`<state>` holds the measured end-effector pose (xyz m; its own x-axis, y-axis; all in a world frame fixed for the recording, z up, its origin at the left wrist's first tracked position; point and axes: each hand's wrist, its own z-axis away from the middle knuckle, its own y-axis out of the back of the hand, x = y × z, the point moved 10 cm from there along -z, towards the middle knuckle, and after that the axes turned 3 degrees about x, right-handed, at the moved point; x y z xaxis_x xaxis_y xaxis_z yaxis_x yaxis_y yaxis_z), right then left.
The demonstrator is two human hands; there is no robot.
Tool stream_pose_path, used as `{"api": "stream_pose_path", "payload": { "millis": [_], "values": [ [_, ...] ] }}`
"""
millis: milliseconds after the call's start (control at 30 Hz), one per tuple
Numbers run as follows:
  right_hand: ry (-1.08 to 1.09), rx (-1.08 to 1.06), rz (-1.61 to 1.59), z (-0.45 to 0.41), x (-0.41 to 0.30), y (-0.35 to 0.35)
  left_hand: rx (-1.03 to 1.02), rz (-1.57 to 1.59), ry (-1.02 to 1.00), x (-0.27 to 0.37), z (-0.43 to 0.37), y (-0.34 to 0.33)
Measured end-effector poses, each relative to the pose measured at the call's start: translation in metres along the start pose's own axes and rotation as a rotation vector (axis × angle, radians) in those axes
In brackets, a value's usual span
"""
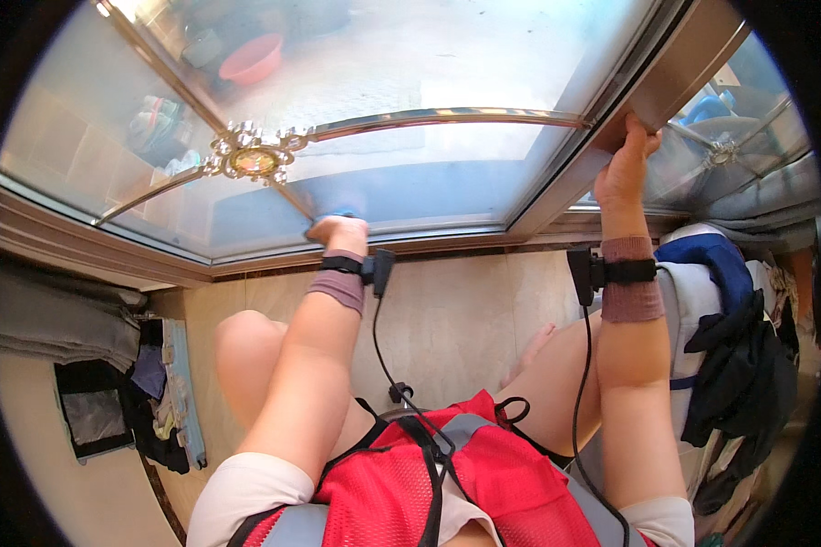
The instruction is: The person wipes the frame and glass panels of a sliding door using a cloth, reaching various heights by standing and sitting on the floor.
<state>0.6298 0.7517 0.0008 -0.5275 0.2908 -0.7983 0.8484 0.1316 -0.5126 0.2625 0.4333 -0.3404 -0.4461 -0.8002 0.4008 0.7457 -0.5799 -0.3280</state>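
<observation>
Before me stands a glass door panel (451,178) in a brown metal frame (578,167), crossed by gold-coloured strips that meet at a jewelled ornament (252,158). My left hand (341,229) reaches to the bottom of the glass, below and right of the ornament. A small blue piece (342,213), possibly cloth, shows at its fingertips; the hand hides most of it, and the fingers are hard to make out. Higher up at the right, my right hand (626,167) grips the frame's upright, its fingers at the right edge.
Dark clothes (739,383) hang over a pale padded seat (681,308) at the right. Grey curtains (61,318) gather at the left, above a black box (96,410) and a light blue rack (185,396). Through the glass, a pink basin (252,60) is visible. Black cables (383,342) run from both wrists.
</observation>
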Motion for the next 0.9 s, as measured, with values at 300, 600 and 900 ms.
{"api": "stream_pose_path", "payload": {
  "millis": [300,600,900],
  "values": [
    [0.087,-0.06,0.139,-0.006,0.003,0.008,-0.041,-0.044,0.256,-0.193,0.047,0.044],
    [0.099,-0.094,0.232,0.0,-0.005,0.012,-0.124,-0.134,0.629,-0.302,0.162,0.062],
    [0.114,-0.09,0.245,-0.006,0.0,0.016,-0.292,-0.18,0.955,-0.32,0.195,0.047]
  ]
}}
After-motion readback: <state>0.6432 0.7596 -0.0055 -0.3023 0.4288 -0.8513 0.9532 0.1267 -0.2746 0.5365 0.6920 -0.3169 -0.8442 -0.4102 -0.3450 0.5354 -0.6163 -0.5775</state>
